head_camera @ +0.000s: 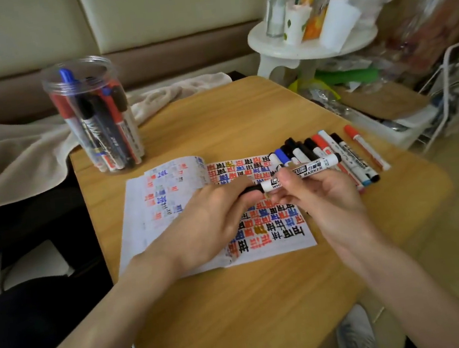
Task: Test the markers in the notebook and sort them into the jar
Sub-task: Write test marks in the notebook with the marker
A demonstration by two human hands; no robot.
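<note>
In the head view we saw a wooden tabletop (252, 301) with an open notebook (142, 230) lying in the middle of it, its right page packed with rows of black, red and blue test marks and its left page carrying fainter ones. Above that notebook we held a white whiteboard marker (303, 171) roughly level, clear of the paper. Our left hand (213, 219) had its fingers curled round the marker's black end, while our right hand (320, 194) pinched the white printed barrel between thumb and fingers; we could not tell whether the cap was fully seated or partly pulled off. Just past our right hand, a row of markers (332, 152) with black, blue and red caps lay side by side on the notebook's far right edge and the tabletop beside it, and one red marker (365, 147) lay slightly apart at the row's right end. At the far left corner of the tabletop stood a clear plastic jar (94, 115), open at the top, with several markers standing upright inside. A beige cloth (4, 161) lay behind the jar, and a small white stand (310, 45) with bottles stood beyond the tabletop's far right corner.
</note>
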